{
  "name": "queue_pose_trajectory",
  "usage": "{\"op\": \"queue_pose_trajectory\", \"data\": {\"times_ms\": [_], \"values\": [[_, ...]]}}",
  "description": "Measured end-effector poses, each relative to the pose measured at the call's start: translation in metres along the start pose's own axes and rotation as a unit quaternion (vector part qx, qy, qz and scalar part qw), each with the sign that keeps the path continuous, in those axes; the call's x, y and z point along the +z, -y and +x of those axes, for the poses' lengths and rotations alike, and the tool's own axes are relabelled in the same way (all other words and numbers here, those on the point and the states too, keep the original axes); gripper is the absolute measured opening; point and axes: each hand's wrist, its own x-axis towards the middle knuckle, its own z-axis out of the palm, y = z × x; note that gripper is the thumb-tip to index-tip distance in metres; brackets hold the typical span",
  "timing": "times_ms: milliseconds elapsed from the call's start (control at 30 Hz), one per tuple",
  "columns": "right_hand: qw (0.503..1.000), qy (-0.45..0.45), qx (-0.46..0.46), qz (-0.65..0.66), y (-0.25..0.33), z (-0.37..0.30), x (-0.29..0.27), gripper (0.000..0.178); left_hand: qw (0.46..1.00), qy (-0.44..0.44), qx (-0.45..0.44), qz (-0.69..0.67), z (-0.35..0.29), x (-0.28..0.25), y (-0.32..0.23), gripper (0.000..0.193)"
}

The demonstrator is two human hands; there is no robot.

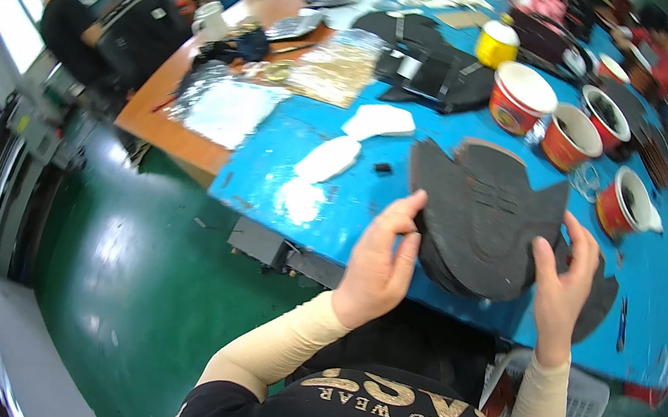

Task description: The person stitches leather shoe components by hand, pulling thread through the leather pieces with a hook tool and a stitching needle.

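Both hands hold a stack of dark grey, flat shoe-upper-shaped fabric pieces just above the near edge of the bright blue worktable. The left hand is curled around the stack's left edge, its fingers closed against the material and the thumb pressed on the near side; the right hand grips the right edge in the same way, fingers folded over the top piece and thumb beneath or behind (its tip is hidden by the fabric). The stack is tilted slightly, its notched, wider end pointing away from the person, and its lower pieces fan out past the top one toward the right. Just left of the stack on the table lie three white foam insole-shaped pieces, well apart from the left hand. Beyond the stack stand several red paper cups with white rims, some with dark contents, beside a yellow plastic jar with a white lid. Farther back lies a pile of black shoe parts, and to its left a crinkled clear plastic bag rests where the blue surface meets an orange-brown tabletop.
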Motion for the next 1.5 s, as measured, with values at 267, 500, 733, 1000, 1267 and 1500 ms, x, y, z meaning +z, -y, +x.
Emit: {"op": "queue_pose_trajectory", "data": {"times_ms": [267, 500, 733, 1000, 1267, 1500], "values": [[0.993, 0.03, -0.047, -0.104, -0.016, 0.005, 0.011, 0.045, 0.998, 0.0, 0.025, 0.052, 0.015, -0.006, 0.006, 0.016], [0.984, -0.015, -0.13, -0.121, -0.004, 0.002, 0.01, 0.041, 0.998, 0.0, -0.06, 0.011, 0.048, -0.009, 0.014, 0.012], [0.958, -0.015, -0.054, 0.281, 0.016, 0.006, 0.017, 0.057, 0.998, -0.029, -0.026, 0.059, 0.046, -0.009, 0.014, 0.021], [0.984, -0.029, -0.004, 0.175, 0.007, 0.013, 0.025, 0.053, 0.993, 0.085, -0.076, 0.011, 0.045, -0.011, -0.029, 0.008], [0.973, 0.094, -0.2, 0.063, 0.04, -0.011, -0.008, 0.06, 0.983, 0.098, -0.116, -0.107, 0.053, -0.003, -0.042, 0.008], [0.928, 0.139, 0.168, 0.302, 0.028, -0.002, -0.025, 0.026, 0.987, 0.098, -0.055, -0.113, 0.043, 0.014, -0.043, 0.015]]}}
